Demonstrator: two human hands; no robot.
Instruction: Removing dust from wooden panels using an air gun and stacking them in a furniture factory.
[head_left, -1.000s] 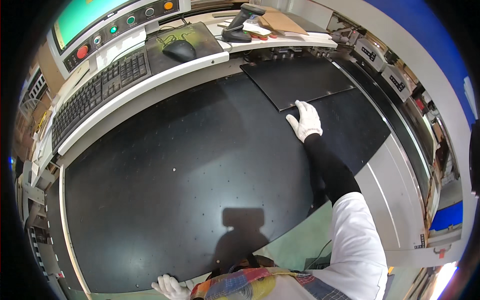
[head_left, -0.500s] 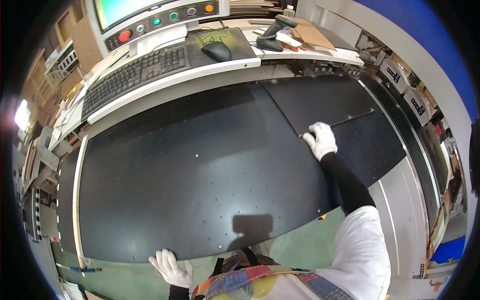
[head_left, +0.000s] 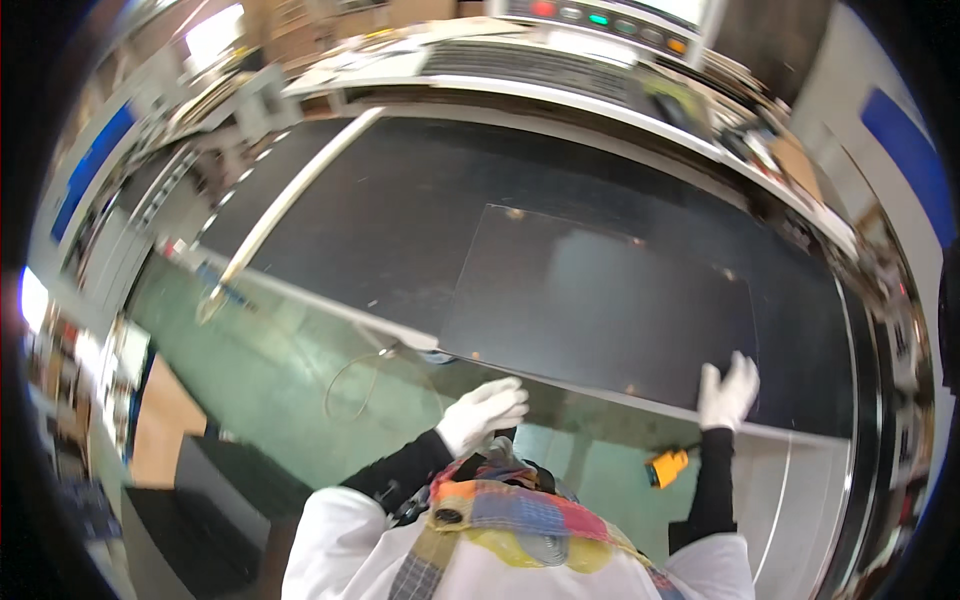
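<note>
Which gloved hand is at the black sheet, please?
The right hand, at the near right corner of the black sheet; the left hand is apart from it.

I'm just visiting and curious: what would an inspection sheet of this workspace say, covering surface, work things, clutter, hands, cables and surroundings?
Surface: broad black tabletop, with a pale strip across its left part.
Work things: one flat dark panel lying on the tabletop, near its front edge.
Clutter: pale sheets on the shelf beyond, blurred; a yellow device below the table's front edge.
Hands: gloved right hand at the panel's right front corner, contact unclear; gloved left hand off the panel, nothing seen held.
Cables: thin looped cable or hose over the floor.
Surroundings: keyboard and button row beyond the table; green floor.
</note>
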